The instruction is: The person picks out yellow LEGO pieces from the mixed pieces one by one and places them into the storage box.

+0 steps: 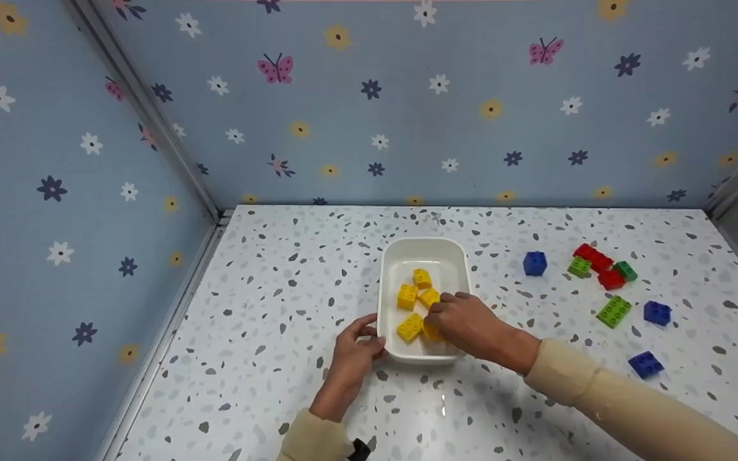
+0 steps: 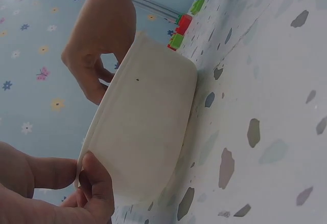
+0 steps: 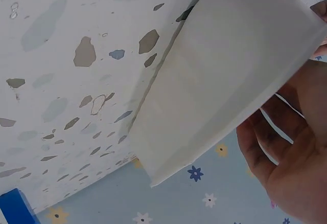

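Observation:
A white plastic box [image 1: 425, 360] stands on the table, with several yellow toy bricks [image 1: 410, 327] inside. My left hand [image 1: 354, 352] pinches its rim at the near left corner; in the left wrist view the thumb and fingers [image 2: 97, 188] close on the edge. Over the box's right side reaches my right hand [image 1: 471, 326], fingers bent down into it beside a partly covered yellow brick [image 1: 432, 331]. The right wrist view shows the right hand's curled fingers [image 3: 255, 147] going behind the box wall [image 3: 204, 91], which hides the fingertips and anything between them.
To the right lie loose bricks: a blue one [image 1: 535, 263], a red group [image 1: 593, 257] with green bricks [image 1: 626, 271] against it, a light green one [image 1: 614, 311] and two more blue bricks [image 1: 657, 313]. Patterned panels [image 1: 407, 128] border the table's back and sides.

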Demonstrator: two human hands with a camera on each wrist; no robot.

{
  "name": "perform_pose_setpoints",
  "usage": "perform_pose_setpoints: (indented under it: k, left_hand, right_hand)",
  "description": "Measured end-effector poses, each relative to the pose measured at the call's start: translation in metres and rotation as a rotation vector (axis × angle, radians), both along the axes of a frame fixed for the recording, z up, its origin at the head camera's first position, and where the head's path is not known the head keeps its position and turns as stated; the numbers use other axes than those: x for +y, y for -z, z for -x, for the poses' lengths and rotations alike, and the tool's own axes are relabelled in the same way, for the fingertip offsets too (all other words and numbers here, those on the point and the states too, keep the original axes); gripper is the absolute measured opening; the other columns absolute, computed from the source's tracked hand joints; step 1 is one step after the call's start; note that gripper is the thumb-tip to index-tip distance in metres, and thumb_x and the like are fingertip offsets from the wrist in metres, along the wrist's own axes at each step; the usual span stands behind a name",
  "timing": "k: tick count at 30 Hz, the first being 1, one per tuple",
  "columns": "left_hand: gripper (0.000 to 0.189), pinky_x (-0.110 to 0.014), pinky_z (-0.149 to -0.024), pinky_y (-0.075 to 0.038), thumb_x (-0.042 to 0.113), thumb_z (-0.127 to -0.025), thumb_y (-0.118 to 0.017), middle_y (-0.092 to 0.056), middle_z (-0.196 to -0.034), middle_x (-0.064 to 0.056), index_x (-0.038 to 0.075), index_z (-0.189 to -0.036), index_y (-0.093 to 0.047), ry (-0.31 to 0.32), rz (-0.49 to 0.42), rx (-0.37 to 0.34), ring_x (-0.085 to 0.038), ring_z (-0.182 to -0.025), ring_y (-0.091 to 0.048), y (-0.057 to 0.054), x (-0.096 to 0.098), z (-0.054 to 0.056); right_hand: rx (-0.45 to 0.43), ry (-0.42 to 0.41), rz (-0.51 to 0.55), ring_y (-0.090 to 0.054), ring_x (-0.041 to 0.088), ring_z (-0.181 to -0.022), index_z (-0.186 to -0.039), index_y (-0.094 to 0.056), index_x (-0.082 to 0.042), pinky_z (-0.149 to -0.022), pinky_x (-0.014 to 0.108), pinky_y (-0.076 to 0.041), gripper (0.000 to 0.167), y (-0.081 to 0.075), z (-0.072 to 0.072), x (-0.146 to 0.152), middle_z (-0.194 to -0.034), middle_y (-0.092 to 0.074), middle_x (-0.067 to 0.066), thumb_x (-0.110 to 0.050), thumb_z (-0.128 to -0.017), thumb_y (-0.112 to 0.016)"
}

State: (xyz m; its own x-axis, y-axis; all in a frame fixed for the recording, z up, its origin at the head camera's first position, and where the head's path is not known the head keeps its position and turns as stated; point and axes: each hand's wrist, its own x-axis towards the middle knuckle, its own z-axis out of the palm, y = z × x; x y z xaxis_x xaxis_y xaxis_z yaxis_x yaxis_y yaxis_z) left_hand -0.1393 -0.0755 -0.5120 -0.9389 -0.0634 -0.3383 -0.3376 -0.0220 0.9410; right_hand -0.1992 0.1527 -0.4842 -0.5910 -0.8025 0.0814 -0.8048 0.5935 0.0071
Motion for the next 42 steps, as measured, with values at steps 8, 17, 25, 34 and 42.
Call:
perform_pose_setpoints:
  k: [8,17,25,34,42]
  left_hand:
    - [0.051,-0.027,-0.08,-0.06,-0.007,-0.099,-0.063,-0.056,-0.116,-0.016,-0.004,-0.149,-0.054,0.003,-0.015,0.015,-0.023,-0.093,-0.066,-0.001,0.0,0.0]
    - [0.05,-0.026,-0.08,-0.059,-0.007,-0.098,-0.063,-0.056,-0.118,-0.017,-0.003,-0.148,-0.055,0.006,-0.008,0.007,-0.024,-0.095,-0.065,0.002,0.0,-0.001]
    - [0.05,-0.029,-0.081,-0.06,-0.006,-0.098,-0.064,-0.057,-0.119,-0.017,-0.003,-0.148,-0.056,0.004,-0.011,0.007,-0.022,-0.093,-0.064,0.001,0.001,0.0]
    - [0.05,-0.027,-0.081,-0.059,-0.005,-0.099,-0.063,-0.057,-0.118,-0.015,0.0,-0.149,-0.056,0.005,0.017,-0.015,-0.019,-0.09,-0.062,0.001,0.001,0.001]
    - [0.051,-0.028,-0.082,-0.059,-0.005,-0.099,-0.063,-0.057,-0.119,-0.015,0.001,-0.149,-0.056,-0.005,0.036,-0.029,-0.019,-0.091,-0.062,0.0,0.002,0.001]
  right_hand:
    - [-0.076,-0.057,-0.023,-0.068,0.021,-0.093,-0.108,-0.084,-0.015,-0.076,0.036,-0.058,0.018,0.0,0.002,-0.005,-0.104,-0.08,0.001,-0.009,-0.092,-0.081]
    - [-0.125,-0.097,-0.038,-0.065,0.018,-0.086,-0.106,-0.085,-0.016,-0.081,0.037,-0.06,0.017,0.001,0.003,-0.01,-0.098,-0.08,0.0,-0.009,-0.091,-0.081]
    - [-0.108,-0.15,-0.068,-0.061,0.015,-0.082,-0.104,-0.084,-0.014,-0.078,0.035,-0.059,0.014,0.004,0.003,-0.014,-0.095,-0.079,-0.001,-0.007,-0.092,-0.08]
    - [-0.176,-0.115,-0.1,-0.066,0.016,-0.089,-0.117,-0.083,-0.016,-0.085,0.038,-0.061,0.023,0.006,0.009,-0.013,-0.104,-0.081,-0.001,-0.01,-0.095,-0.079]
    - [-0.229,-0.086,-0.098,-0.069,0.018,-0.096,-0.12,-0.082,-0.014,-0.096,0.044,-0.06,0.024,0.004,0.01,-0.013,-0.107,-0.081,0.0,-0.012,-0.096,-0.079]
